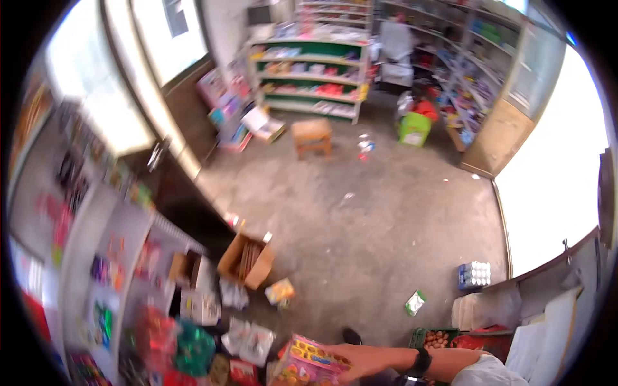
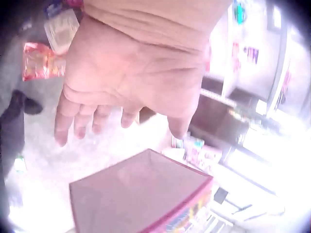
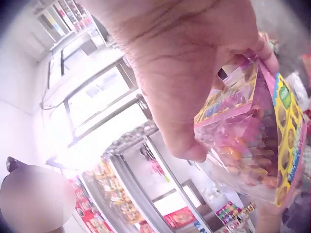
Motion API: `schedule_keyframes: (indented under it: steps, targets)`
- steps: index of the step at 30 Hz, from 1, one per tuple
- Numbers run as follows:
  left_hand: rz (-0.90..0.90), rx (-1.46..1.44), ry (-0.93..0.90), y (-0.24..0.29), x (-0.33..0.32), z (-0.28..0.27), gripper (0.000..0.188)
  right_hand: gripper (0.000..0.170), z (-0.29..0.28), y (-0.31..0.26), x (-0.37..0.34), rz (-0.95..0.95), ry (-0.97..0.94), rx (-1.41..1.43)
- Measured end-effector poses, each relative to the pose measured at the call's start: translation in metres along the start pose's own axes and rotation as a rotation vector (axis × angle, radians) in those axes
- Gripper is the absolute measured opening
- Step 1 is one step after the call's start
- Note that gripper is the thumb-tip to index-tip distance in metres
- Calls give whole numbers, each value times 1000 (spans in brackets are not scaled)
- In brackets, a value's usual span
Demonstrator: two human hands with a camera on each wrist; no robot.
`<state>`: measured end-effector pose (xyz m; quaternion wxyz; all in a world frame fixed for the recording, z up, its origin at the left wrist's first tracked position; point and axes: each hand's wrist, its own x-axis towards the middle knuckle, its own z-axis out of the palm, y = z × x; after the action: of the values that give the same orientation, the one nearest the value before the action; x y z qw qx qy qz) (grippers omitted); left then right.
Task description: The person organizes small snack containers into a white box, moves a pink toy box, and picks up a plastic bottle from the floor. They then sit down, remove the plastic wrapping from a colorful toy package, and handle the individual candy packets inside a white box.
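Note:
My right hand (image 1: 364, 359) grips a pink and yellow printed box (image 1: 313, 361) at the bottom of the head view. In the right wrist view, that box (image 3: 289, 145) has a clear plastic front with small wrapped pieces behind it. The right thumb lies along the plastic and the fingers hook over the top edge. My left hand (image 2: 136, 73) shows palm and loosely extended fingers in the left wrist view, holding nothing. Just past its fingertips is a box's plain pinkish face (image 2: 141, 194) with a printed side. In the head view the left hand is largely hidden.
An open carton (image 1: 248, 260) stands by the left shelves (image 1: 122, 257), with bagged goods (image 1: 248, 341) on the floor nearby. A wooden stool (image 1: 312, 136) is ahead. At right are a shrink-wrapped pack of cans (image 1: 475, 275) and a green crate of eggs (image 1: 434, 338).

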<state>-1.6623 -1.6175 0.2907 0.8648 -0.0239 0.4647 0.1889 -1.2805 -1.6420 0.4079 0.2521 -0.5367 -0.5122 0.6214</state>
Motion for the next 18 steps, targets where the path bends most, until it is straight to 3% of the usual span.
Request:
schedule_keyframes:
  steps: [2,3,6,9,11,12,14,17,18]
  targets:
    - [-94,118,-142,8,34,134,54,114,-74,-31,-66,-13,126,89]
    - [-120,183,-215,7,47,195,54,110,-89,-1,-82,-11,303,-49]
    - [-178,372,-418,5,64,342,55,115,-165,-36,-148,1,479,-277]
    - [-289,475,-601,20,78,423,55,115,-204,-80,-175,21,696,-456]
    - [-506,427,-734,36,122,455,75,115,-237,-118,-187,45,783,-605]
    - [-325,570,-766,36,115,493,75,114,-255,-135,-186,38,816,-669]
    - [-302,476,-756,49,155,530,73,110,-288,-154,-177,-21,875,-729]
    - [-352,383,-985,89,228,576,71,99,-359,-172,-151,-142,969,-738]
    - [-467,266,-988,104,246,589,69,91,-384,-176,-139,-154,995,-720]
